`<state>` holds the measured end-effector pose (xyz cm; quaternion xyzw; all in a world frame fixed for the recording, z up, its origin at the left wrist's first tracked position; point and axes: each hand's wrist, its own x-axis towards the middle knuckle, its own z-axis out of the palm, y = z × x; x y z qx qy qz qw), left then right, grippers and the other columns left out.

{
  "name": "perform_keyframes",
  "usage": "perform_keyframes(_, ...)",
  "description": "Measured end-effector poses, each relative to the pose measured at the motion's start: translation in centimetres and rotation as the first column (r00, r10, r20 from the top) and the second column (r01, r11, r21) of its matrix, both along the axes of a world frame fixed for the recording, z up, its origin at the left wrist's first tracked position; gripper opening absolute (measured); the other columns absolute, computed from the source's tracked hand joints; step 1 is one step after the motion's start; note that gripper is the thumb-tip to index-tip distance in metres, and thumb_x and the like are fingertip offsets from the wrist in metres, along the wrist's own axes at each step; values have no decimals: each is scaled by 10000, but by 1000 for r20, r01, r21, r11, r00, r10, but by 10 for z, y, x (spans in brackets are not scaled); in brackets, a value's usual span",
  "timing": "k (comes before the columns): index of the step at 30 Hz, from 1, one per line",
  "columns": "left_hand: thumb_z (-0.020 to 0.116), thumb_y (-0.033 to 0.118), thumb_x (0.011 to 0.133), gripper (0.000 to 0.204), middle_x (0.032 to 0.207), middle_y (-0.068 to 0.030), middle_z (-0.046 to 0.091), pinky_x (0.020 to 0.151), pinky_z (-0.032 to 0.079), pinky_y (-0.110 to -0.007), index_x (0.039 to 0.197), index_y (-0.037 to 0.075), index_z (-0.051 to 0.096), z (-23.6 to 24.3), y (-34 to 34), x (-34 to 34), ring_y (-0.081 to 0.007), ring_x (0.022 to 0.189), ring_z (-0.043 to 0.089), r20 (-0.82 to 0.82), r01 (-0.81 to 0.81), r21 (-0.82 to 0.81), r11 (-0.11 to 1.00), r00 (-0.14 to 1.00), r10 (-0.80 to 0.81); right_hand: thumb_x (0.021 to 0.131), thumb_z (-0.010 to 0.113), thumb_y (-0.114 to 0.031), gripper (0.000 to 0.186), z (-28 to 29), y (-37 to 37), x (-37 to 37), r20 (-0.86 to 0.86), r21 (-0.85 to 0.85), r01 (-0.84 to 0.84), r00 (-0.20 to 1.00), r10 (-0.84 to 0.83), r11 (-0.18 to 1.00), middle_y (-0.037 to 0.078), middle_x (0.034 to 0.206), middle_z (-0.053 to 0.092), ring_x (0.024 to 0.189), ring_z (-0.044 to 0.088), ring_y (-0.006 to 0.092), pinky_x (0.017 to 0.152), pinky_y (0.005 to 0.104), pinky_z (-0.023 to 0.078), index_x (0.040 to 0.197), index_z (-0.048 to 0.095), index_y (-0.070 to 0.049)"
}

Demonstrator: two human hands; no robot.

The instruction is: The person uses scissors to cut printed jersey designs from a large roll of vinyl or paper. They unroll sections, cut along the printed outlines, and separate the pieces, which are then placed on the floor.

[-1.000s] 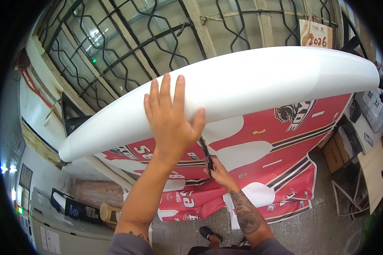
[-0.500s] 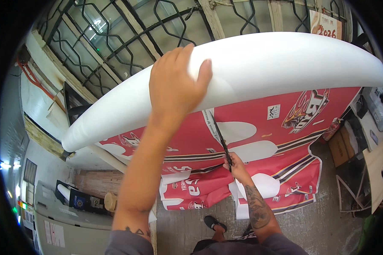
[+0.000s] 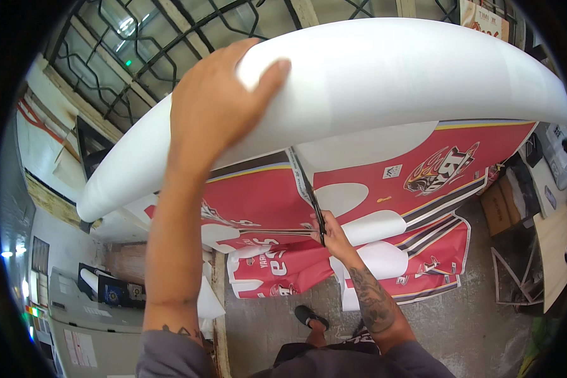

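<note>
The left hand [image 3: 211, 104] is laid over the white roll [image 3: 390, 75], its fingers bent over the upper side and its thumb held well apart; the roll seems to be steadied or turned by it rather than gripped. The right hand [image 3: 335, 234] is closed around the handles of the black scissors [image 3: 322, 230], whose blades are pointed up toward the roll, apparently so that the slit can be followed along the sheet. The red printed sheet [image 3: 375, 176] is hung from beneath the roll, parted beside the blades, its lower end gathered in folds over the floor [image 3: 252, 327]. Behind the roll, a dark window grille [image 3: 220, 31] is seen.

Compared with half a second ago, more of the sheet is let down: a dark, yellow-edged stripe and a broad white shape are now exposed under the roll, and the left hand is set farther left.
</note>
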<state>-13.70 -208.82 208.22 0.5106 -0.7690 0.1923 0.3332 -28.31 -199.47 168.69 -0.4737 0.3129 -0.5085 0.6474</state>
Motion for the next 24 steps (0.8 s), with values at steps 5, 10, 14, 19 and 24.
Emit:
perform_keyframes(5, 543, 528, 891, 568, 1006, -191, 717, 861, 515, -394, 1084, 25, 721, 26, -6, -1, -357, 961, 673, -129, -42, 247, 968, 989, 76, 900, 614, 45, 349, 2, 15, -2, -188, 186, -29, 980, 65, 982, 8, 1043, 501, 943, 484, 81, 819, 219, 448, 1223, 502, -28)
perform_keyframes(10, 610, 490, 810, 648, 1264, -201, 594, 1001, 396, -515, 1290, 55, 600, -49, 17, -4, -414, 1185, 541, 51, 24, -445, 895, 999, -1, 877, 646, 23, 339, -2, 11, 1, 139, -12, -99, 985, 99, 995, -15, 950, 510, 886, 519, 103, 820, 229, 449, 1187, 531, -51)
perform_keyframes(14, 638, 526, 749, 758, 1315, -201, 545, 1008, 373, -545, 1341, 60, 553, -68, 20, -6, -429, 1214, 508, 79, -41, -436, 899, 993, 83, 856, 685, 25, 457, -10, -2, 3, -123, 122, -104, 985, 119, 987, -4, 1042, 492, 979, 500, 87, 842, 231, 453, 1260, 483, -46)
perform_keyframes(19, 658, 518, 734, 748, 1250, -192, 585, 958, 422, -512, 1304, 42, 571, -49, 13, -9, -410, 1142, 555, 137, 22, -432, 901, 990, 42, 860, 702, 15, 473, -14, -15, 6, 16, -37, -28, 999, 28, 999, 19, 1054, 515, 1010, 511, 107, 896, 258, 463, 1272, 471, -14)
perform_keyframes(24, 648, 477, 801, 599, 1093, -178, 679, 893, 479, -447, 1182, 14, 651, -22, -2, -4, -362, 1003, 634, 31, 104, -221, 970, 995, -100, 860, 675, 8, 430, -17, -18, 0, -72, 86, -17, 997, 23, 996, 26, 1079, 517, 1037, 512, 116, 922, 260, 450, 1242, 482, -30)
